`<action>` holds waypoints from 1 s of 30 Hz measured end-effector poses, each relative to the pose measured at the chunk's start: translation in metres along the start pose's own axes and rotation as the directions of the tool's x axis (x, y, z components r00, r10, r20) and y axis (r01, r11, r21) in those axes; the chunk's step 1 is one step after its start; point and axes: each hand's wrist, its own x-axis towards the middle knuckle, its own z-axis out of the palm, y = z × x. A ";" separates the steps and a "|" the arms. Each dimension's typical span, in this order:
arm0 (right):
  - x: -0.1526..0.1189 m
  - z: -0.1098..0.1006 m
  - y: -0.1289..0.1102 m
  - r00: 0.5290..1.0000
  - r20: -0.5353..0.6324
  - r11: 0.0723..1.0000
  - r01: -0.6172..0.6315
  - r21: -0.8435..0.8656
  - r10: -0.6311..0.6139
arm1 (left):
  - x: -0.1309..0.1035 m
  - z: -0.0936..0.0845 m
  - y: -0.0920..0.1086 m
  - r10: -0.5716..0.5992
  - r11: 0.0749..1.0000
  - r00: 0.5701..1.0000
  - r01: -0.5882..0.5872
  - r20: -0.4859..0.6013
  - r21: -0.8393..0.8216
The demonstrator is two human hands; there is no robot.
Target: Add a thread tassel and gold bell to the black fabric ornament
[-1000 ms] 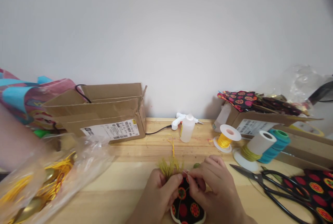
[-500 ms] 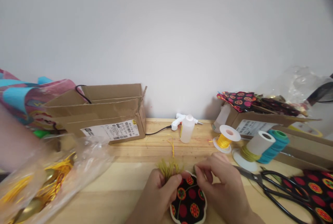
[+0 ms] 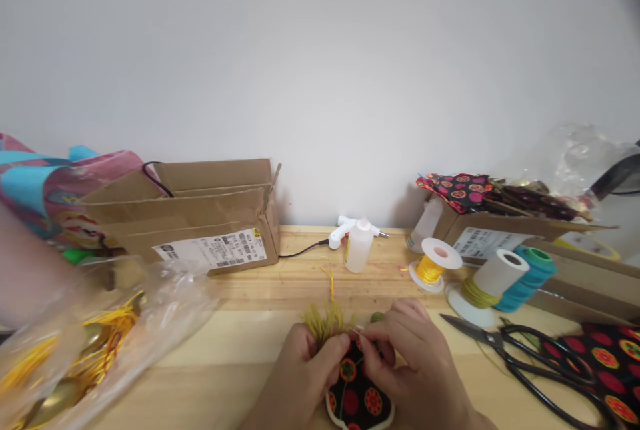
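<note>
While the left hand (image 3: 313, 367) pinches the olive tassel (image 3: 321, 323) at the top of the patterned cloth piece (image 3: 361, 395), low between both hands, the right hand (image 3: 407, 353) grips what looks like a needle (image 3: 355, 331), apparently mid-stitch, where any pull calls for steady holding.

Low over the counter (image 3: 240, 363) there's a black, pale-rimmed fabric piece (image 3: 353, 403), red-dotted and orange-flowered, patterned face up, its top partly hidden behind fingers (image 3: 371, 360), with an olive fringe (image 3: 321, 323) fanning out above its left side and a yellow cord (image 3: 331, 289) stretching away beyond it.
</note>
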 end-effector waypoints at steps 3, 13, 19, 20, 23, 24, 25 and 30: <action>0.001 -0.001 0.000 1.000 0.009 1.000 -0.004 -0.009 0.004 | 0.000 -0.001 -0.001 0.035 0.999 0.999 -0.034 -0.016 0.031; -0.003 -0.005 0.012 0.988 -0.015 0.987 -0.153 -0.042 0.152 | -0.003 -0.004 0.000 -0.013 1.000 1.000 0.014 -0.010 0.024; 0.001 -0.006 0.001 1.000 -0.015 1.000 -0.008 0.015 0.008 | -0.002 -0.001 0.002 -0.025 0.997 1.000 0.025 -0.001 -0.079; 0.002 -0.005 -0.001 1.000 -0.007 1.000 0.016 0.018 -0.016 | -0.002 -0.001 0.002 -0.019 0.996 1.000 0.019 0.003 -0.089; 0.003 -0.004 -0.004 1.000 -0.009 1.000 0.027 0.010 -0.027 | -0.002 -0.001 0.003 -0.016 0.996 1.000 0.018 0.018 -0.088; 0.003 -0.004 -0.004 1.000 -0.010 1.000 0.026 0.007 -0.025 | -0.003 -0.001 0.003 -0.019 0.996 1.000 0.021 0.020 -0.084; 0.003 -0.004 -0.003 1.000 -0.011 1.000 0.026 0.005 -0.026 | -0.003 -0.001 0.003 -0.019 0.997 1.000 0.021 0.019 -0.080; 0.003 -0.003 -0.002 1.000 -0.013 1.000 0.020 -0.005 -0.020 | -0.004 0.000 0.004 -0.002 0.998 1.000 0.001 -0.026 -0.065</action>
